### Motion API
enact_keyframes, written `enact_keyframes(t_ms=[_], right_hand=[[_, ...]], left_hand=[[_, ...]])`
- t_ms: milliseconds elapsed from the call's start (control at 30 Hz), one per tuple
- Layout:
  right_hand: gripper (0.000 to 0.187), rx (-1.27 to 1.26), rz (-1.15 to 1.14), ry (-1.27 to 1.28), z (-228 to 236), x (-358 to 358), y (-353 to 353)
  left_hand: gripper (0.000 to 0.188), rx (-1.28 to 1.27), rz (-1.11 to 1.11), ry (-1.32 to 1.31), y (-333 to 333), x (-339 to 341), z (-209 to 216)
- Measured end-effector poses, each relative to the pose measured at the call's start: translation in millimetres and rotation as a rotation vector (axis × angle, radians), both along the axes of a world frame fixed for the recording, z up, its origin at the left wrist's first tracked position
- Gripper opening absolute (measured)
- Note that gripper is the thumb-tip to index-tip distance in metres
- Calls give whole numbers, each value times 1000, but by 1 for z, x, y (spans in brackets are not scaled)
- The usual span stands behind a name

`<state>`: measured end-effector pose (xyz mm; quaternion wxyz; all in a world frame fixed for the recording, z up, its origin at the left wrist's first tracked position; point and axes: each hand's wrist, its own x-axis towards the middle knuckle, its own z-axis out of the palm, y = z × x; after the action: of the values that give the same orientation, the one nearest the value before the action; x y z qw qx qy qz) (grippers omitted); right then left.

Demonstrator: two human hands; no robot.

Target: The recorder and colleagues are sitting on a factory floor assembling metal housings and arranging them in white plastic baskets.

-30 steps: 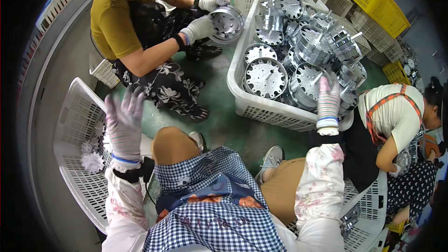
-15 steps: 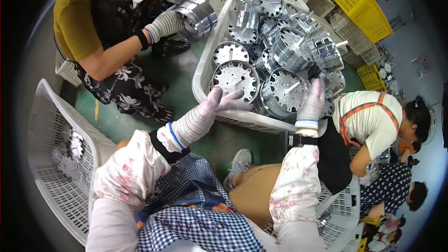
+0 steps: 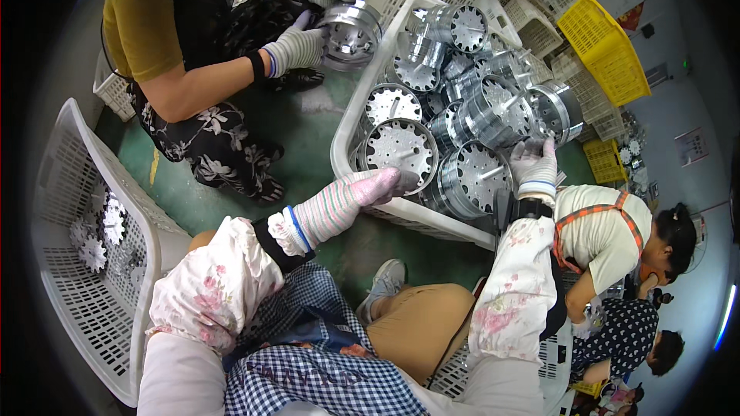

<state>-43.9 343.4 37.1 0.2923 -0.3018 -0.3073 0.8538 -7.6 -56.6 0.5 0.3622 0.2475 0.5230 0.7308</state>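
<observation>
My gloved left hand (image 3: 351, 199) is open, its fingers stretched out together toward the right, over the near rim of a white plastic basket (image 3: 343, 158). Just beyond its fingertips stands a shiny metal drum (image 3: 399, 152) with a notched plate and a short shaft. My gloved right hand (image 3: 534, 166) is open and empty, palm turned up and fingers a little bent. Right above its fingertips lies another metal drum (image 3: 556, 112), hollow end showing; whether they touch, I cannot tell. A drum with a shaft (image 3: 479, 177) stands between my hands. Several more drums fill the basket.
At the far left a co-worker's gloved hands (image 3: 297, 50) hold a metal drum (image 3: 352, 35). A white basket with notched discs (image 3: 114, 221) stands at my left. Another co-worker (image 3: 605, 227) bends at the right. Yellow crates (image 3: 605, 46) and white baskets stand behind.
My right hand has turned palm up, with its fingers bent. My left fingers have come together. The drum above my right hand now shows its hollow end. The co-worker's drum has been turned.
</observation>
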Motion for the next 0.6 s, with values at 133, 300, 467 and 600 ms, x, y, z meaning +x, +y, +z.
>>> enact_keyframes(t_ms=[133,300,467,600], right_hand=[[28,812,-322,-105,14,1,-16],[90,1516,-383,-715,39,-14,37],[98,1289,-64,-542,21,-30,129],[74,1280,254,-761,5,-63,157]], left_hand=[[68,65,14,-52,-5,5,-5],[55,97,50,-92,-6,5,-1],[53,102,-24,-86,6,-2,-3],[52,22,-32,-113,4,-4,8]])
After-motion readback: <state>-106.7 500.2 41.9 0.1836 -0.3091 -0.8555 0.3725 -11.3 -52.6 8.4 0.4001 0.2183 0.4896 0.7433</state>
